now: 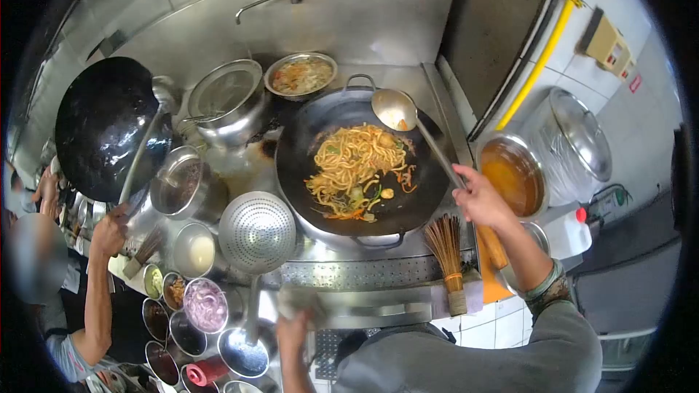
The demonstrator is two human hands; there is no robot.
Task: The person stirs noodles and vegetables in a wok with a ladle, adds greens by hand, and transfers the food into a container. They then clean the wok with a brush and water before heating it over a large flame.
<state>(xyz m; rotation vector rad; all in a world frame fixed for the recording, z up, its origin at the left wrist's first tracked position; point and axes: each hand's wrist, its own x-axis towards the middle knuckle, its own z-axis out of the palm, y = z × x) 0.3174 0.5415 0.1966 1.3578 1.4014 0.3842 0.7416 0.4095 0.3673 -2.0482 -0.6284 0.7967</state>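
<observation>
My right hand is closed around the handle of a steel ladle, index finger stretched along it; the wooden grip end points down toward my forearm. The ladle's bowl hangs over the far right rim of a black two-handled wok. Thick noodles with bits of vegetable lie in that wok. Low at the counter's front edge, my left hand is closed on a folded greyish cloth, both somewhat blurred. The cloth is apart from the wok's near handle.
At left, a co-worker's hand grips another ladle beside a tilted black wok. A perforated skimmer and ingredient cups stand nearby. A bamboo brush and an orange-liquid pot are right. Behind sits a vegetable bowl.
</observation>
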